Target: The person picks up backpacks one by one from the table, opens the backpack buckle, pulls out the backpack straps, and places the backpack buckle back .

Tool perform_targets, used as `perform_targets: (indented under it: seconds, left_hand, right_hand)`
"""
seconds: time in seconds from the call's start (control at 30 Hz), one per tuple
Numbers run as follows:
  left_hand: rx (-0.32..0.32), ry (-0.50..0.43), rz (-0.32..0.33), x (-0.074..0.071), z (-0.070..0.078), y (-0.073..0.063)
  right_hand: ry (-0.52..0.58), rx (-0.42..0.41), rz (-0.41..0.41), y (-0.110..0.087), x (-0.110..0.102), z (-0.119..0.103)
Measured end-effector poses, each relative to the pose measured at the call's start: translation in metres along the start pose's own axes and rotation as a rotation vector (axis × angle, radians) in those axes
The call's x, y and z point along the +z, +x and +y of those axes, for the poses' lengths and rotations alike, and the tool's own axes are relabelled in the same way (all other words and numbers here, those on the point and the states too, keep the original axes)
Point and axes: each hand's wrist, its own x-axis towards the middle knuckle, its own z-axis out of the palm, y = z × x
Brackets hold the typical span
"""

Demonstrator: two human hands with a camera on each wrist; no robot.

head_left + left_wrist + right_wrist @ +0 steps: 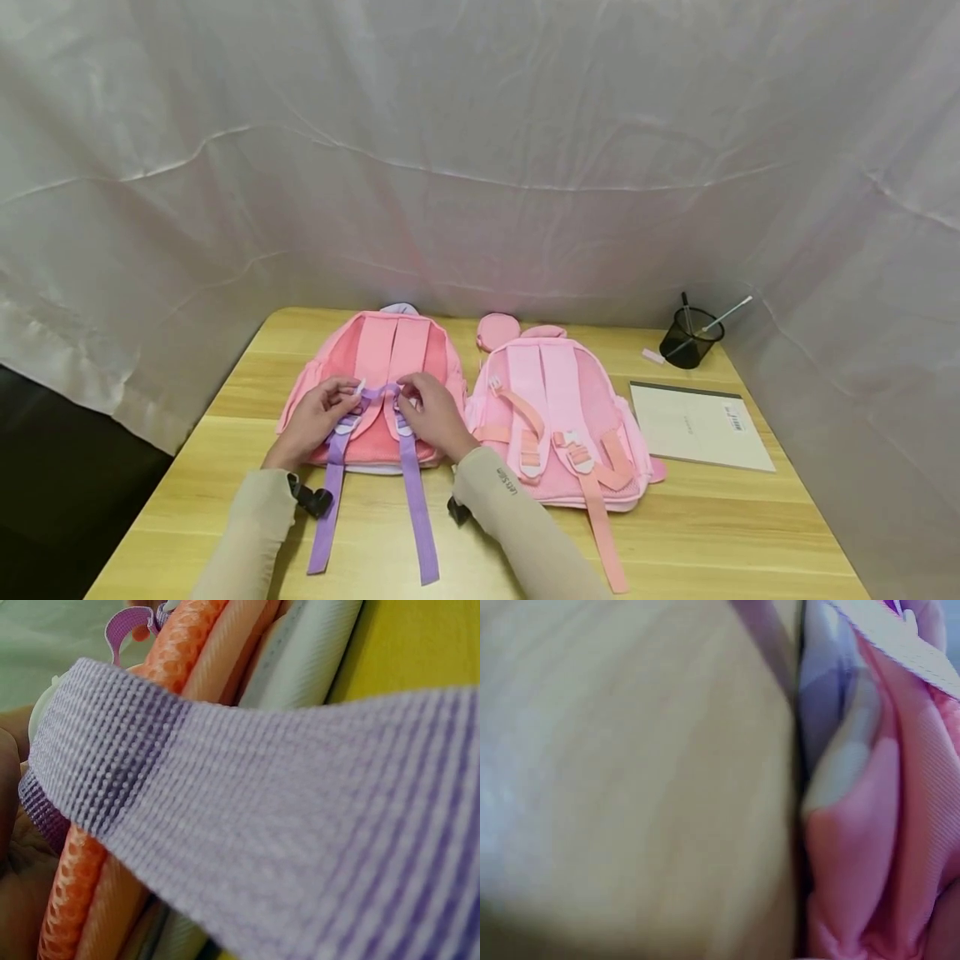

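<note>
A coral-pink backpack (408,350) lies with its shoulder straps up at the left of the table. My left hand (318,417) pinches a white buckle piece (362,387) at one end of a short purple chest strap (381,390). From the other side, my right hand (435,415) pinches the strap's opposite end; its fingertips are partly hidden. Two long purple webbing tails (420,521) hang toward the table's front edge. In the left wrist view, purple webbing (262,765) crosses the coral mesh edge (176,656), hiding most of the fingers. The right wrist view shows the backpack's coral side (855,855).
Just right lies a light pink backpack (528,367) with loose orange straps (603,533). Behind it is a round pink pouch (498,332). Further right are a black mesh pen holder (684,352), a small pink block (653,356) and a notebook (693,425). Grey curtain (480,208) surrounds the table.
</note>
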Motion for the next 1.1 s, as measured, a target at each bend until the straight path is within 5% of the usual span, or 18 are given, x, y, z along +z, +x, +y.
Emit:
perform_targets:
  seconds: [0.4, 0.7, 1.1]
  left_hand:
    - [0.028, -0.003, -0.009, -0.005, 0.002, 0.0]
    - [0.049, -0.033, -0.039, 0.001, -0.004, -0.001]
    - [0.069, 0.026, -0.049, 0.002, -0.005, 0.002]
  right_hand:
    - [-0.098, -0.034, -0.087, 0.02, -0.007, -0.034]
    - [-0.173, -0.037, -0.107, 0.021, 0.012, -0.029]
    - [0.018, 0.017, -0.016, 0.011, 0.015, -0.014]
